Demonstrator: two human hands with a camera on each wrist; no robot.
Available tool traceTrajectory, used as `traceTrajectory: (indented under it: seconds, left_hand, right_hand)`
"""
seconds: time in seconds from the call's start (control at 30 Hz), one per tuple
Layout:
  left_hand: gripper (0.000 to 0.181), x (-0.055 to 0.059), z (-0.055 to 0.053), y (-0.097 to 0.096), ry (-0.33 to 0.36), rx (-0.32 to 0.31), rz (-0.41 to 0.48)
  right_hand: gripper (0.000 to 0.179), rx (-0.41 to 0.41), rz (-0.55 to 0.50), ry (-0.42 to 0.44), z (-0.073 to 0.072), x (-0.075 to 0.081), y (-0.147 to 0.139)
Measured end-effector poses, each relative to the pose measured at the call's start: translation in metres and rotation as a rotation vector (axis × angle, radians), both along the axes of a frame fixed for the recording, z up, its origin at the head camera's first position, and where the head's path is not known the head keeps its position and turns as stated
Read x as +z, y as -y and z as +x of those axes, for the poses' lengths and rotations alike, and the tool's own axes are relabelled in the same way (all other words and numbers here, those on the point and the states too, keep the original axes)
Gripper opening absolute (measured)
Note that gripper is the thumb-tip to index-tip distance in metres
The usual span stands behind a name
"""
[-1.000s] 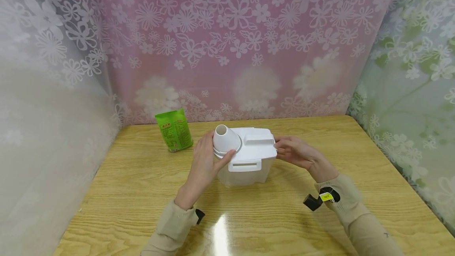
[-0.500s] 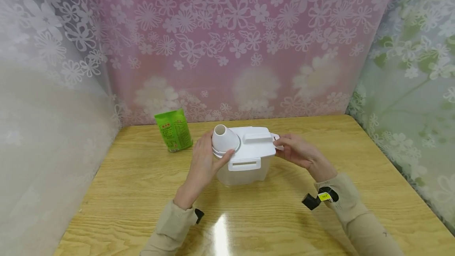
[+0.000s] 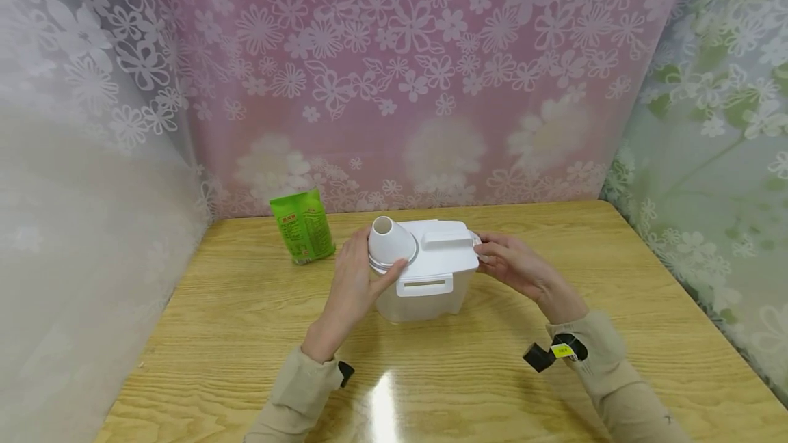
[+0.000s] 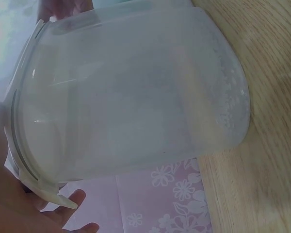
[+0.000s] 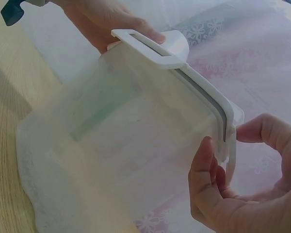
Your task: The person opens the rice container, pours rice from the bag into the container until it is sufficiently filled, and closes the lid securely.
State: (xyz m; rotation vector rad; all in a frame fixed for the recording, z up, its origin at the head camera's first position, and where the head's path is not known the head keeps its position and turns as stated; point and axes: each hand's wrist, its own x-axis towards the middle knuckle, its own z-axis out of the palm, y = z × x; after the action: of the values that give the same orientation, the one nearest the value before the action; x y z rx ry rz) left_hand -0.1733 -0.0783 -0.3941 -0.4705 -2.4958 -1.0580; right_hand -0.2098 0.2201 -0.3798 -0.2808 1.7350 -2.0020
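Note:
A translucent storage container [image 3: 418, 306] stands on the table with a white lid [image 3: 431, 264]. The lid bears a raised handle and a cone-shaped spout [image 3: 391, 245]. At the spout end my left hand [image 3: 355, 275] holds the lid, thumb on its near edge and fingers reaching behind. In the left wrist view a white latch [image 4: 63, 201] on the lid juts out beside those fingers. My right hand [image 3: 514, 265] is at the lid's right end. The right wrist view shows its thumb and fingers pinching a side latch [image 5: 231, 158] that hangs from the lid rim.
A green printed bag [image 3: 303, 227] stands at the back left of the wooden table [image 3: 246, 333], apart from the container. Floral curtains [image 3: 394, 87] hang behind the table and along both sides.
Half a second ago the right side latch stuck outward from the lid; now it sits closer in, with my right fingers at it. My left hand and the container have stayed in place.

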Motion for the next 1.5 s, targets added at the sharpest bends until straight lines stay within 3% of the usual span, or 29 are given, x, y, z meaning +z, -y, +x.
traceTrajectory:
  seconds: [0.4,0.53,0.73,0.97,1.2,1.5]
  left_hand:
    - [0.071,0.001,0.003,0.002,0.005,-0.012,-0.031]
    - [0.071,0.002,0.003,0.002,0.001,-0.013,-0.039]
    - [0.071,0.001,0.003,0.003,-0.007,-0.012,-0.043]
    - [0.071,0.001,0.004,0.003,-0.006,-0.01,-0.042]
    - [0.073,0.001,0.003,0.003,0.004,-0.009,-0.043]
    - [0.071,0.002,0.002,0.003,0.006,-0.014,-0.038]
  right_hand:
    - [0.061,0.001,0.029,-0.04,0.007,-0.003,0.001]
    - [0.063,0.008,0.094,-0.094,0.008,-0.003,-0.001]
    - [0.06,0.005,0.308,-0.279,0.01,0.0,-0.005]
    - [0.052,-0.077,0.52,-0.436,0.013,0.005,0.0]
    - [0.043,-0.201,0.578,-0.607,0.016,0.007,0.009]
    - [0.027,-0.362,0.626,-0.931,0.021,0.011,0.023]
